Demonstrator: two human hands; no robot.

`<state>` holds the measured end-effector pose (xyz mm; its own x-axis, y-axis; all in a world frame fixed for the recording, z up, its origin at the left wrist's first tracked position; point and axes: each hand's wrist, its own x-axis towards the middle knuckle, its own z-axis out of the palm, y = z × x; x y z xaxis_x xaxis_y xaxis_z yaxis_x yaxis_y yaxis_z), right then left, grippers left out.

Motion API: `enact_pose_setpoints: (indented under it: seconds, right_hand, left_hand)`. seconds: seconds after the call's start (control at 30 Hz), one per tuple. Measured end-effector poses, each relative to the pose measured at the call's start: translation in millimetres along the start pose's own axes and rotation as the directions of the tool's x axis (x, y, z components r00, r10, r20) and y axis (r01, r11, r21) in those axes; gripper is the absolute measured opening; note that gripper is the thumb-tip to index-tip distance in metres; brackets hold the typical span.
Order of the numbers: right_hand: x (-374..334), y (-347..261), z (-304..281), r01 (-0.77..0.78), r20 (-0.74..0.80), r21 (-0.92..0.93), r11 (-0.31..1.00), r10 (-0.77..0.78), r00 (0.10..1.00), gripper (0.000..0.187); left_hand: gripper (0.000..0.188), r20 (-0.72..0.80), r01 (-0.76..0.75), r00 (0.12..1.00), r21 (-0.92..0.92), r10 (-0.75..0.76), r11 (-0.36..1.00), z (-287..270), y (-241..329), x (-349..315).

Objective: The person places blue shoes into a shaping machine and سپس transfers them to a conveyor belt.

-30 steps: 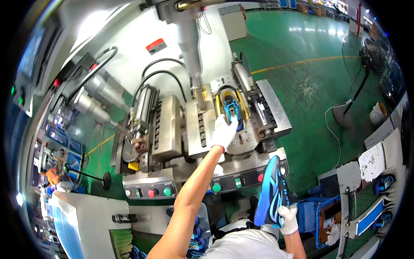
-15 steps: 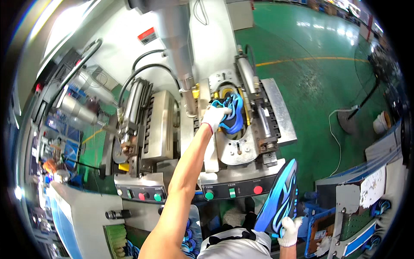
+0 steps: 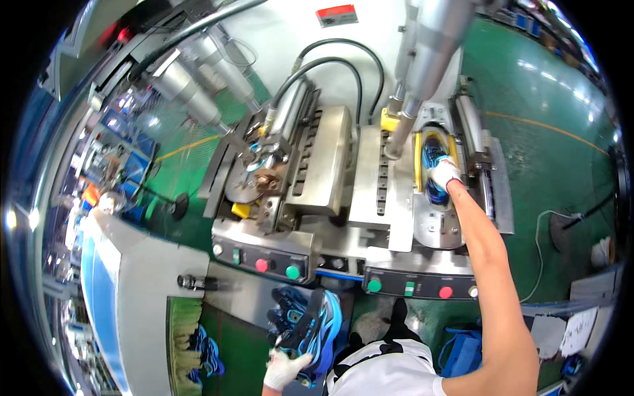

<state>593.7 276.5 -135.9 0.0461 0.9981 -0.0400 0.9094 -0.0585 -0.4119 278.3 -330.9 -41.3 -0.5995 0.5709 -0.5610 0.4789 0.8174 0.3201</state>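
My right hand point(image 3: 444, 173), in a white glove, reaches into the press at the right and grips a blue and black sports shoe point(image 3: 434, 150). The shoe lies lengthwise in the oval, yellow-sided cradle point(image 3: 418, 162), partly hidden by the hand. At the lower left, my gloved left hand point(image 3: 288, 369) has its thumb and fingers apart beside a blue and black shoe point(image 3: 323, 333). That shoe rests among others on a narrow surface; the fingertips are close to it, and I cannot tell whether they touch.
A second press station point(image 3: 320, 158) stands left of the cradle. Silver cylinders point(image 3: 432, 59) hang overhead. Control panels with a red button point(image 3: 446, 292) and a green button point(image 3: 292, 271) run along the front. More shoes point(image 3: 208, 350) lie by the bristled opening point(image 3: 181, 343) at the left.
My left hand has left the cradle and come down to the shoes at lower left. My right hand, earlier holding a shoe at lower right, is now at the cradle. The view has shifted left.
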Motion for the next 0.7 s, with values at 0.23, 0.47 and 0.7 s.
enact_pose_setpoints:
  seconds: [0.23,0.47,0.7]
  right_hand:
    - [-25,-39,38,0.094,0.156,0.286,0.953,-0.143,0.977,0.031]
    - [-30,-15,30,0.286,0.083,-0.148,0.947,-0.276,0.958,0.072]
    - [-374,-92,80,0.788,-0.087,-0.093,0.608,-0.794,0.602,0.087]
  left_hand:
    - [0.049,-0.31,0.583,0.576,-0.493,-0.757,0.646,46,-167,-139]
    - [0.082,-0.165,0.586,0.322,-0.738,-0.932,0.333,143,-294,-73]
    - [0.08,-0.323,0.354,0.61,-0.706,-0.724,0.614,214,-282,-30]
